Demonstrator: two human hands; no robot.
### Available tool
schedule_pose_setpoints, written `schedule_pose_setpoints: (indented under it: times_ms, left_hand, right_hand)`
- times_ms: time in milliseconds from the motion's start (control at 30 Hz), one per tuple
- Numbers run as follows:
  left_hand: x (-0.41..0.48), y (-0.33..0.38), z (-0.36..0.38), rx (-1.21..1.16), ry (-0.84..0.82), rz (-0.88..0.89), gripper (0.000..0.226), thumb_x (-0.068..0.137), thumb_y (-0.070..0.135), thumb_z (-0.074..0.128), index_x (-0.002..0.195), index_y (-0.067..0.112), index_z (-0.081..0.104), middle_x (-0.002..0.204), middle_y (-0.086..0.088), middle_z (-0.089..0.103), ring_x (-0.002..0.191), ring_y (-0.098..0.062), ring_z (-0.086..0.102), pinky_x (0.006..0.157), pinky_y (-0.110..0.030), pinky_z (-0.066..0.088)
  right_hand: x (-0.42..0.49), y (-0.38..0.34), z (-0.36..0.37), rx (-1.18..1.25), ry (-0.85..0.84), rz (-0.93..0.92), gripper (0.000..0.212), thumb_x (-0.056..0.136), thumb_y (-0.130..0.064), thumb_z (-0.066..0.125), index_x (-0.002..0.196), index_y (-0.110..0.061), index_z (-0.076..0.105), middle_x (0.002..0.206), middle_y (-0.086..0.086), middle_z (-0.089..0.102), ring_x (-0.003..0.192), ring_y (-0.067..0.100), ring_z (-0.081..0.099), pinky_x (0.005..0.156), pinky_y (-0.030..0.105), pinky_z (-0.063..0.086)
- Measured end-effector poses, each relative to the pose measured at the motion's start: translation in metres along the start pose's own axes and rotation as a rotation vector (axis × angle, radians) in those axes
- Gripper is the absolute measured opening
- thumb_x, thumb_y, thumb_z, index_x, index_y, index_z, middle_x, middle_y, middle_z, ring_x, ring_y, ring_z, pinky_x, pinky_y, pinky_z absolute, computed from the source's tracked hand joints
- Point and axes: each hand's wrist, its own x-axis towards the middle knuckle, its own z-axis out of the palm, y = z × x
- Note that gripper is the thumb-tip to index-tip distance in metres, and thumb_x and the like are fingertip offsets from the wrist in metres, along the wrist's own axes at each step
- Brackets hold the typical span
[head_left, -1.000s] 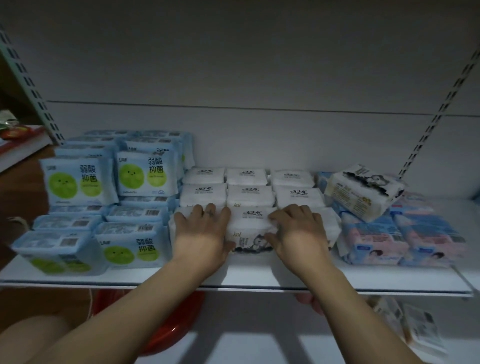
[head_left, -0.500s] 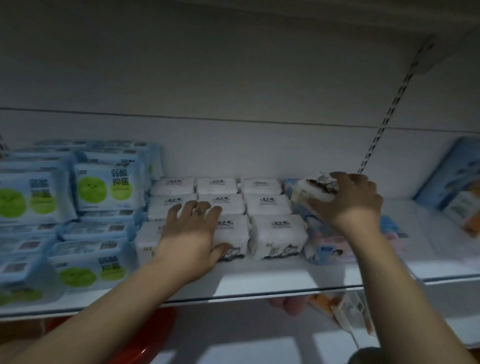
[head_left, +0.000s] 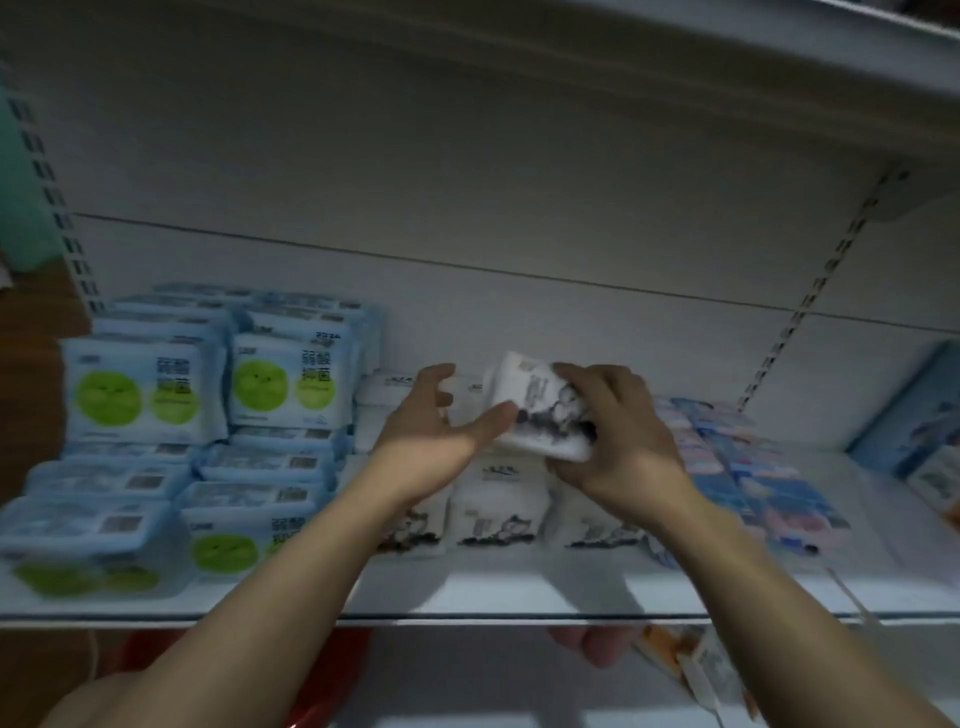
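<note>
Dim white shop shelf (head_left: 519, 597), stocked in blocks: blue packs with green spots (head_left: 280, 389) at nine o'clock, white rows (head_left: 498, 509) in the middle, and pink and blue packs (head_left: 748, 467) at three o'clock.

A second ago both hands lay flat on the front of the white rows, squaring them up. Half a second ago the right hand had gone out towards two o'clock and closed on the stray white pack, which lay on top of the pink and blue packs.

Now the white pack (head_left: 535, 400) is off that pile. It is held tilted in the air above the back of the white rows, at about twelve o'clock of the front row. The right hand (head_left: 623, 447) grips it from the three o'clock side, fingers curled over its top and thumb under it. The left hand (head_left: 426, 441) has lifted off the front row and is spread wide, palm turned towards the pack. Its thumb is at the pack's lower edge, but the blur hides whether it touches.

So the misplaced pack appears to be on its way home. What probably remains is to level it between both hands and set it down with its own kind. It looks soft and slippery in its film wrap, so a flat, two-handed placing would suit it.
</note>
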Motion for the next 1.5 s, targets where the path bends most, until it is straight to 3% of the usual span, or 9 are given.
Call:
schedule_pose_setpoints:
  times_ms: [167, 267, 367, 467, 533, 733, 933, 1167, 1500]
  left_hand:
    - [0.005, -0.014, -0.034, -0.280, 0.038, 0.051, 0.053, 0.079, 0.030, 0.077, 0.125, 0.032, 0.050, 0.116, 0.004, 0.062, 0.101, -0.011, 0.063, 0.075, -0.029, 0.057]
    - [0.015, -0.019, -0.053, -0.254, 0.042, 0.149, 0.053, 0.078, 0.031, 0.078, 0.121, 0.039, 0.049, 0.113, 0.015, 0.059, 0.104, -0.002, 0.059, 0.082, -0.023, 0.053]
    - [0.024, -0.016, -0.068, -0.226, 0.034, 0.205, 0.058, 0.080, 0.031, 0.077, 0.126, 0.043, 0.045, 0.117, 0.023, 0.056, 0.109, 0.000, 0.055, 0.083, -0.014, 0.047]
    - [0.033, -0.018, -0.092, 0.050, 0.125, 0.267, 0.066, 0.082, 0.036, 0.074, 0.139, 0.037, 0.042, 0.132, 0.020, 0.048, 0.122, -0.004, 0.045, 0.093, -0.017, 0.041]
    - [0.038, -0.026, -0.115, 0.268, 0.253, 0.335, 0.068, 0.081, 0.038, 0.074, 0.141, 0.032, 0.042, 0.142, 0.013, 0.042, 0.131, -0.011, 0.037, 0.106, -0.032, 0.036]
    - [0.044, -0.050, -0.184, 0.927, 0.391, 0.151, 0.082, 0.074, 0.054, 0.074, 0.145, 0.044, 0.033, 0.160, 0.002, 0.021, 0.144, -0.027, 0.011, 0.109, -0.054, 0.016]
    - [0.034, -0.061, -0.221, 1.067, 0.432, 0.158, 0.096, 0.062, 0.066, 0.077, 0.144, 0.049, 0.031, 0.161, 0.003, 0.016, 0.145, -0.027, 0.008, 0.110, -0.056, 0.013]
    - [0.025, -0.076, -0.239, 1.064, 0.358, 0.024, 0.096, 0.065, 0.065, 0.076, 0.144, 0.053, 0.023, 0.161, 0.006, 0.015, 0.145, -0.025, 0.008, 0.111, -0.056, 0.012]
    - [0.015, -0.095, -0.259, 0.850, 0.318, 0.002, 0.086, 0.070, 0.031, 0.085, 0.139, 0.048, 0.037, 0.160, 0.001, 0.014, 0.145, -0.031, 0.007, 0.113, -0.055, 0.024]
  right_hand:
    - [0.008, -0.053, 0.019, 0.379, 0.016, -0.056, 0.074, 0.067, -0.051, 0.077, 0.133, -0.035, 0.047, 0.132, -0.007, 0.041, 0.120, 0.000, 0.042, 0.096, 0.009, 0.037]
    - [0.031, -0.064, 0.017, 0.577, -0.050, 0.201, 0.070, 0.075, -0.042, 0.077, 0.135, -0.048, 0.041, 0.135, -0.016, 0.037, 0.116, -0.002, 0.044, 0.094, 0.019, 0.043]
    - [0.060, -0.071, 0.016, 0.730, -0.165, 0.227, 0.057, 0.075, -0.026, 0.081, 0.126, -0.035, 0.057, 0.119, -0.009, 0.061, 0.100, 0.010, 0.063, 0.081, 0.026, 0.055]
    - [0.094, -0.066, 0.030, 0.573, -0.081, 0.214, 0.047, 0.067, -0.023, 0.087, 0.107, -0.029, 0.064, 0.108, -0.003, 0.066, 0.092, 0.015, 0.064, 0.075, 0.024, 0.055]
    - [0.113, -0.056, 0.046, 0.380, -0.029, 0.251, 0.046, 0.067, -0.023, 0.087, 0.106, -0.026, 0.064, 0.114, 0.004, 0.061, 0.094, 0.016, 0.057, 0.068, 0.009, 0.044]
    - [0.137, -0.056, 0.094, 0.283, -0.091, 0.251, 0.042, 0.070, -0.014, 0.084, 0.106, -0.016, 0.064, 0.112, 0.007, 0.054, 0.092, 0.017, 0.049, 0.072, 0.019, 0.034]
    - [0.142, -0.053, 0.113, 0.462, -0.084, 0.278, 0.038, 0.068, -0.010, 0.084, 0.097, -0.024, 0.063, 0.112, 0.005, 0.060, 0.097, 0.023, 0.057, 0.074, 0.023, 0.040]
    - [0.146, -0.062, 0.116, 0.215, -0.159, 0.179, 0.041, 0.072, -0.011, 0.081, 0.110, -0.013, 0.063, 0.120, 0.013, 0.051, 0.103, 0.019, 0.049, 0.068, 0.015, 0.027]
    - [0.149, -0.078, 0.113, 0.174, -0.187, 0.158, 0.044, 0.072, -0.006, 0.081, 0.112, -0.005, 0.062, 0.123, 0.020, 0.049, 0.107, 0.028, 0.051, 0.070, 0.013, 0.027]
